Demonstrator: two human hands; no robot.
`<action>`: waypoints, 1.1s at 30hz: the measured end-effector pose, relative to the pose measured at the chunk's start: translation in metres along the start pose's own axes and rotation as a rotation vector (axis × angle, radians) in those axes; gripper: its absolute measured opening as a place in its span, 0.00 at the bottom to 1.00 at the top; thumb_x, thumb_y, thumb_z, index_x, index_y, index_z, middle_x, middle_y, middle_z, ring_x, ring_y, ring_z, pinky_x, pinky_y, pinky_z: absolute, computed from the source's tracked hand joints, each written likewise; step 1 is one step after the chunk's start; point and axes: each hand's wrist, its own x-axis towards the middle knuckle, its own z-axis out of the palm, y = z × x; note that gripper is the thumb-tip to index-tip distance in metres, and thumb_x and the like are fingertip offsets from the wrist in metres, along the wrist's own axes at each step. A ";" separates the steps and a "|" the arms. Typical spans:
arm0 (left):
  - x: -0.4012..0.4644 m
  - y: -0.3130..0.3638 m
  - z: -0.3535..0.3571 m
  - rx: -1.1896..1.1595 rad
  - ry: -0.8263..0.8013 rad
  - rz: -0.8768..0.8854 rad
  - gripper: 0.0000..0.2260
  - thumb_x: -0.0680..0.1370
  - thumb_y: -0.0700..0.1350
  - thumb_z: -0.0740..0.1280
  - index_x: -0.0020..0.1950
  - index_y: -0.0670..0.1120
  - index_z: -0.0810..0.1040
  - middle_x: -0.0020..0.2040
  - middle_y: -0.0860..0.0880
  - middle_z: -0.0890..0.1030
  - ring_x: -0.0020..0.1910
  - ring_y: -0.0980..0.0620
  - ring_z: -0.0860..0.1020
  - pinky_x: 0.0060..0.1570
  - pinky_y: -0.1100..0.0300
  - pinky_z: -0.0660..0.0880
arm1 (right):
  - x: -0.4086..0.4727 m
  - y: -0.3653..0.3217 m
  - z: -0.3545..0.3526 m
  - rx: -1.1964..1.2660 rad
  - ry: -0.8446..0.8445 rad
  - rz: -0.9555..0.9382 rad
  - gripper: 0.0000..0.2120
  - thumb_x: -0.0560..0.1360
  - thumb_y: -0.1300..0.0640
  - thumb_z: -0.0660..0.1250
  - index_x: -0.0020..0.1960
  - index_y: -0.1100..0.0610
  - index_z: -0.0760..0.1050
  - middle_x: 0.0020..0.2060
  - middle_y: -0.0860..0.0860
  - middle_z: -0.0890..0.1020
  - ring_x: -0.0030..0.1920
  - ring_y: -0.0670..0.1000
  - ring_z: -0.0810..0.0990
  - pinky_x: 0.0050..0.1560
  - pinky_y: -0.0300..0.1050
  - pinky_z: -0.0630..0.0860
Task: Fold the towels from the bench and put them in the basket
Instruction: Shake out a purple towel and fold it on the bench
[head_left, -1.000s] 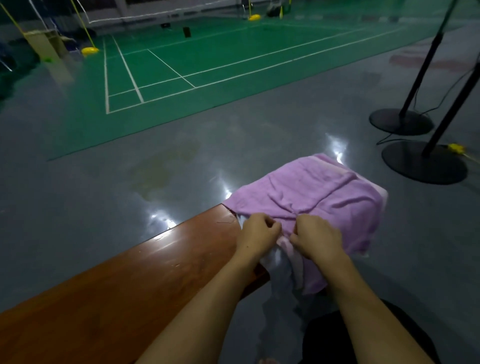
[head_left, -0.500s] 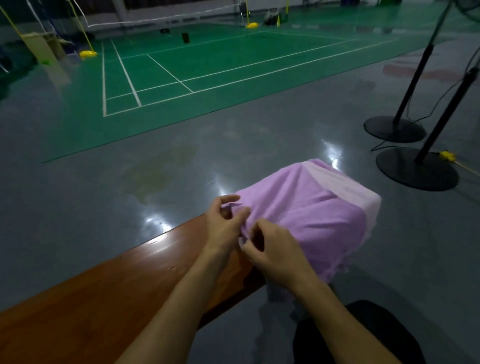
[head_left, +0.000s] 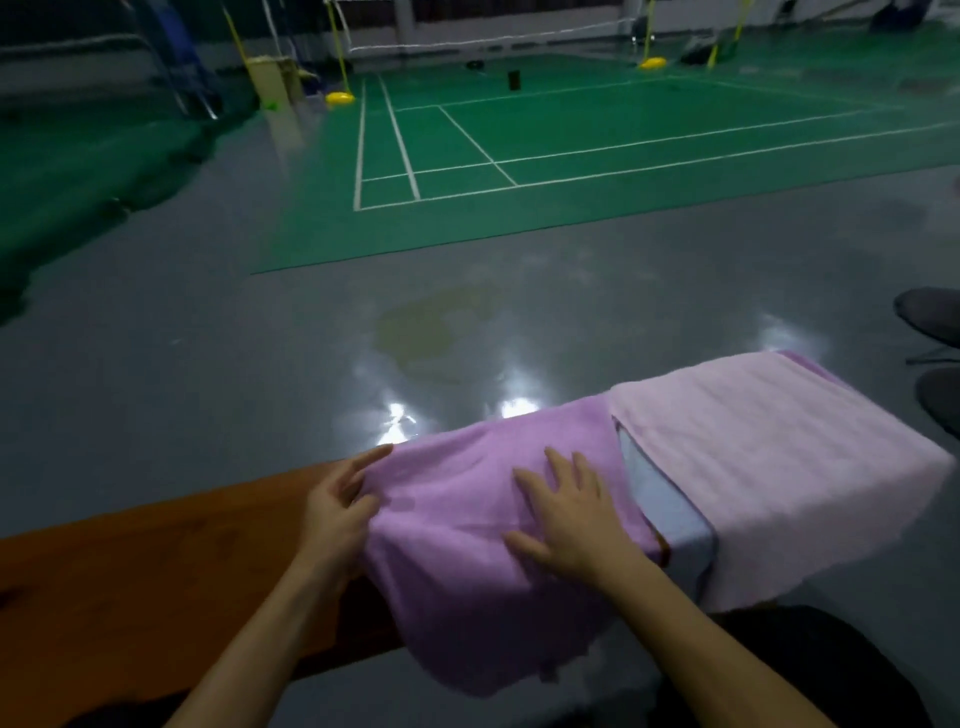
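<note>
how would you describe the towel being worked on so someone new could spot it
Find the brown bench. Of the towels draped over its end, it is the purple towel under both hands, nearest the bare wood, darker than the pale pink towel beside it.

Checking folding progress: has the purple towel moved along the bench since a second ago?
Yes. The purple towel now lies spread leftward over more of the bench, uncovering a pale pink towel.

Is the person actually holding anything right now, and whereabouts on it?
The left hand pinches the purple towel at its left edge. The right hand only lies flat on top of the towel, fingers spread, gripping nothing.
</note>
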 end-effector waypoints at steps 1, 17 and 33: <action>-0.007 -0.005 -0.021 -0.034 0.033 -0.009 0.28 0.75 0.22 0.65 0.63 0.50 0.83 0.57 0.51 0.87 0.56 0.52 0.86 0.54 0.54 0.84 | 0.004 -0.012 0.007 -0.010 -0.046 -0.038 0.50 0.66 0.22 0.40 0.84 0.41 0.49 0.84 0.60 0.46 0.82 0.71 0.44 0.80 0.69 0.44; -0.026 -0.063 -0.137 1.014 0.464 0.034 0.08 0.80 0.50 0.69 0.59 0.53 0.82 0.54 0.48 0.78 0.47 0.49 0.77 0.41 0.56 0.75 | 0.033 -0.131 0.046 -0.085 0.061 -0.209 0.44 0.76 0.20 0.40 0.85 0.43 0.45 0.85 0.56 0.39 0.83 0.64 0.34 0.80 0.69 0.35; -0.026 -0.078 -0.140 1.343 0.255 0.162 0.28 0.81 0.66 0.54 0.70 0.51 0.79 0.73 0.45 0.77 0.70 0.42 0.74 0.66 0.43 0.72 | 0.017 -0.064 0.011 0.022 0.050 0.031 0.31 0.82 0.33 0.57 0.80 0.46 0.62 0.81 0.54 0.62 0.80 0.60 0.59 0.78 0.60 0.62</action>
